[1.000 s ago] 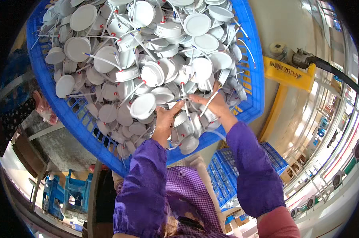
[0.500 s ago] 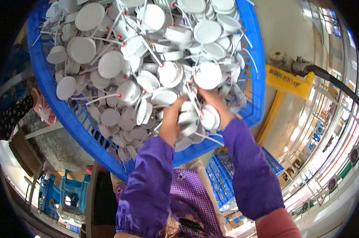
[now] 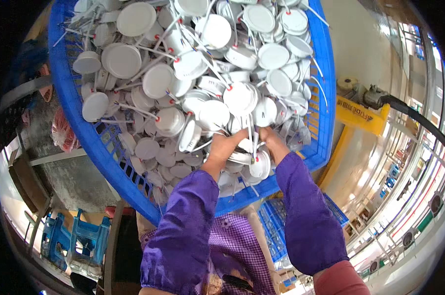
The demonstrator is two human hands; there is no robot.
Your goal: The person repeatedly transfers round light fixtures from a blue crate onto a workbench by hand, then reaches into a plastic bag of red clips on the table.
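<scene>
A large blue plastic basket [image 3: 102, 167] is heaped with round white ceiling lights [image 3: 121, 61], each with a white cable and some with red grommets. At the near side of the heap, my left hand [image 3: 226, 147] is closed around a white light [image 3: 245, 144], its thumb pointing right and its other fingers hidden beneath neighbouring lights. Close beside it, my right hand [image 3: 272, 142] grips the lower edge of a tilted white light [image 3: 265, 112], with most fingers out of sight. A loose light [image 3: 260, 165] with a red grommet lies between my wrists.
Blue stools [image 3: 88, 235] stand at lower left, near a red plastic bag [image 3: 64, 130]. Under my right arm is a blue crate [image 3: 273, 226]. A yellow metal frame [image 3: 362, 115] with a black hose [image 3: 414, 112] stands right of the basket.
The basket has shifted slightly right and down in view. My hands have moved a little down, closer together, and the lights around them have changed position.
</scene>
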